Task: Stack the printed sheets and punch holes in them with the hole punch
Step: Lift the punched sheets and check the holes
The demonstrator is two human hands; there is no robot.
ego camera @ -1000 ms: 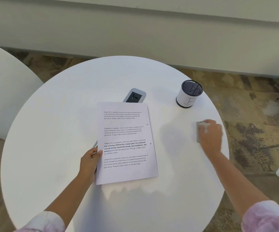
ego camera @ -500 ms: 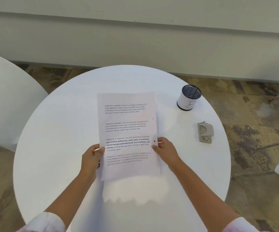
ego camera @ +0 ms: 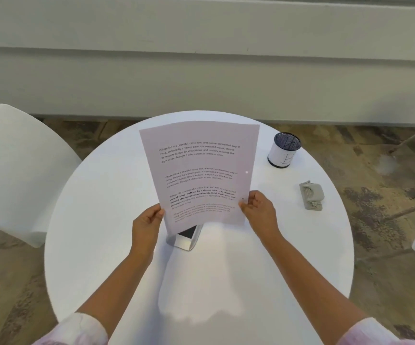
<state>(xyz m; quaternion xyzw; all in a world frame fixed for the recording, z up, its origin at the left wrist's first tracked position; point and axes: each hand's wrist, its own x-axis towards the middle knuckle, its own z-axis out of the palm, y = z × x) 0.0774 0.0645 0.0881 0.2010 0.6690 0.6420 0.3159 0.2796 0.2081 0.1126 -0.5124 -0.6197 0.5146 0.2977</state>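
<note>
Both grips pinch sheets (ego camera: pixel 199 170) | now lifted off table (ego camera: pixel 101 220) | phone (ego camera: pixel 185 236) uncovered

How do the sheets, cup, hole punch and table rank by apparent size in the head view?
1. Table
2. Sheets, held up nearer the camera, so enlarged
3. Cup and hole punch: look alike, unranked

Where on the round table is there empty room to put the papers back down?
The table's left half is bare, from the left hand out to the rim. Another bare patch lies near you, between both forearms. It is crowded on the right, by the cup and hole punch, and the phone lies under the sheets.
</note>
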